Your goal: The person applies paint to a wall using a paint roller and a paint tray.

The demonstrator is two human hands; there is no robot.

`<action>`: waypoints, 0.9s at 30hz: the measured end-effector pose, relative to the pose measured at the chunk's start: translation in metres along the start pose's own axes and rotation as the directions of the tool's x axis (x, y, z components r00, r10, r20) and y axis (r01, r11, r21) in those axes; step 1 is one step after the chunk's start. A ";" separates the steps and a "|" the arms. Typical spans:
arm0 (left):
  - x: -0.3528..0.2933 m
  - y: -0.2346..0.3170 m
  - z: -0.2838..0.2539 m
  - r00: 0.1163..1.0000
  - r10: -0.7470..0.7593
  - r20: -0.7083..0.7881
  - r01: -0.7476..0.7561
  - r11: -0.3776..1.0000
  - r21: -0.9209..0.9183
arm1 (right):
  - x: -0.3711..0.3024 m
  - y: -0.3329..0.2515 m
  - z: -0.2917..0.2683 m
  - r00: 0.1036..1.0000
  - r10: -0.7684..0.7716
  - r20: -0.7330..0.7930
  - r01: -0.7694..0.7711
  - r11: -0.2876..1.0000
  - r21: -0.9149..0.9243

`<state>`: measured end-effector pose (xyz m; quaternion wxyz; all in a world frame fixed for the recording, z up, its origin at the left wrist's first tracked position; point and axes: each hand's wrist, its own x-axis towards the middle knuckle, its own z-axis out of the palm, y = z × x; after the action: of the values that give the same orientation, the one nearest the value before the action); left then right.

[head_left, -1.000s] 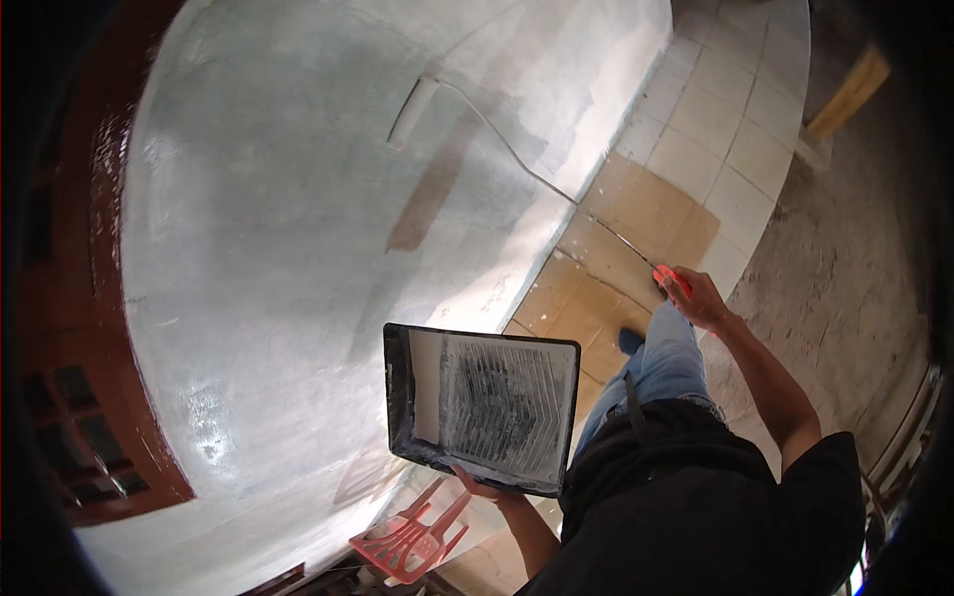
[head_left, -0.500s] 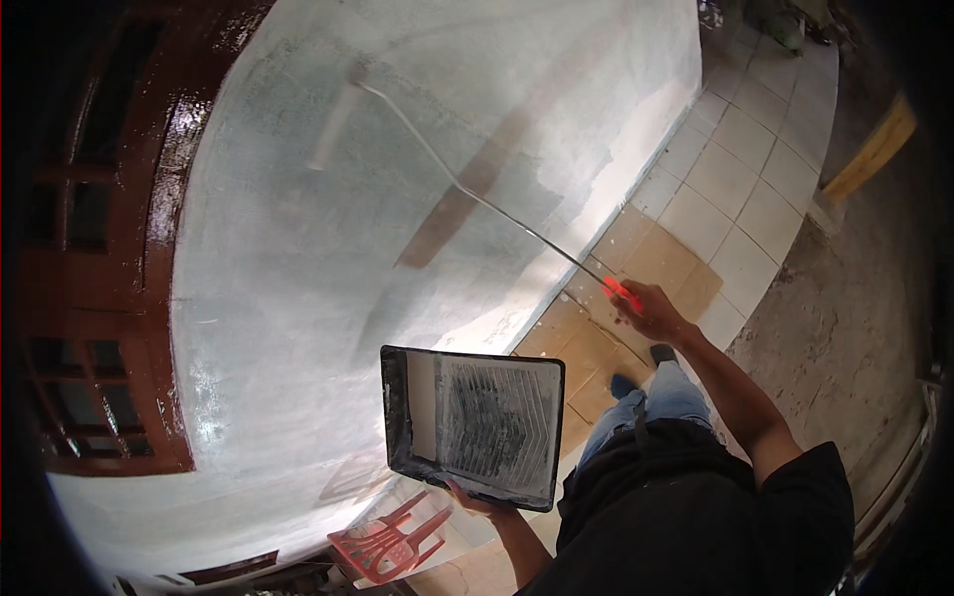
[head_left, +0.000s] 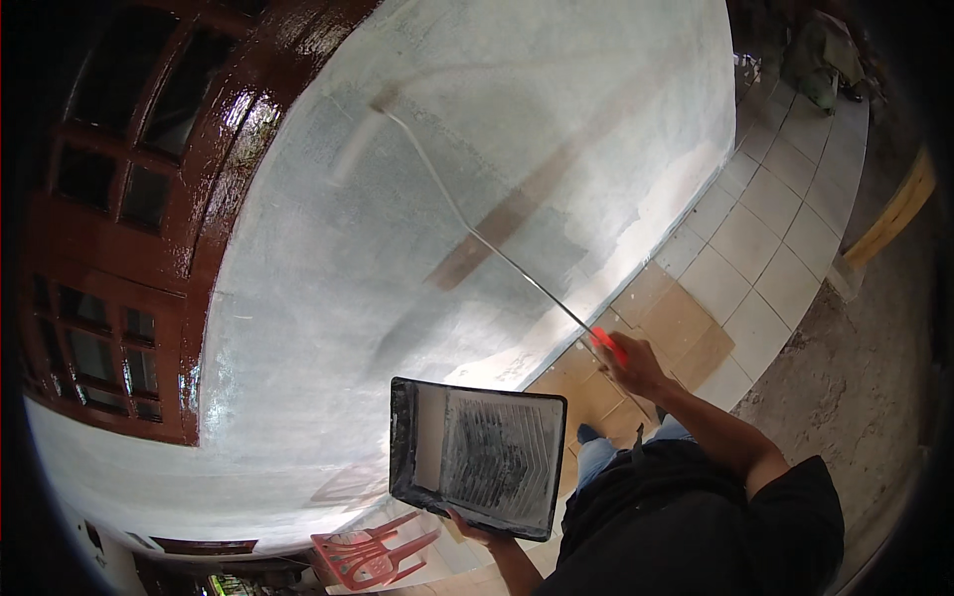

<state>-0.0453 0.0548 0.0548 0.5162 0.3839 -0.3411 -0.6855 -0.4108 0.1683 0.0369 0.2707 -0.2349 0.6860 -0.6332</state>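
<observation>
My right hand (head_left: pixel 634 368) is closed round the red handle of a paint roller (head_left: pixel 517 265). Its long bent metal rod reaches up and left, and the pale roller head, blurred by motion, lies at the wall (head_left: pixel 328 298). My left hand (head_left: pixel 471 530) grips the lower edge of a black paint tray (head_left: pixel 477 459), fingers partly hidden under it. Pale paint lies in the tray's left end, and smears cover its ribbed slope. Fresh-looking whitish and greyer patches show on the wall round the roller.
A glossy brown door or window frame (head_left: pixel 189 288) with panes borders the wall on the left. At the bottom stands a red plastic chair (head_left: pixel 363 558). Flattened cardboard (head_left: pixel 686 328) covers floor tiles (head_left: pixel 760 233) along the wall's foot. A wooden post (head_left: pixel 894 214) rises at the right.
The view has shifted, so the wall, door frame and tray sit differently in the picture. My right hand has drawn slightly back with the roller, whose head stays high on the wall.
</observation>
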 end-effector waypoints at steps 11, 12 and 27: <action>0.009 -0.009 -0.003 0.996 0.053 -0.071 -0.052 0.999 0.016 | 0.005 0.133 -0.026 0.953 -0.279 -0.115 0.236 0.926 -0.294; 0.006 -0.004 0.001 0.997 0.036 -0.061 -0.036 0.999 0.007 | -0.006 0.141 -0.024 0.955 -0.278 -0.108 0.237 0.927 -0.290; -0.004 0.002 0.022 0.991 0.096 -0.095 -0.084 0.990 0.117 | 0.047 -0.005 -0.002 0.996 -0.074 0.054 0.072 0.996 0.046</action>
<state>-0.0626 0.0594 0.0678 0.5406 0.4304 -0.3700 -0.6210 -0.4470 0.1385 0.0386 0.2714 -0.2712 0.6551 -0.6509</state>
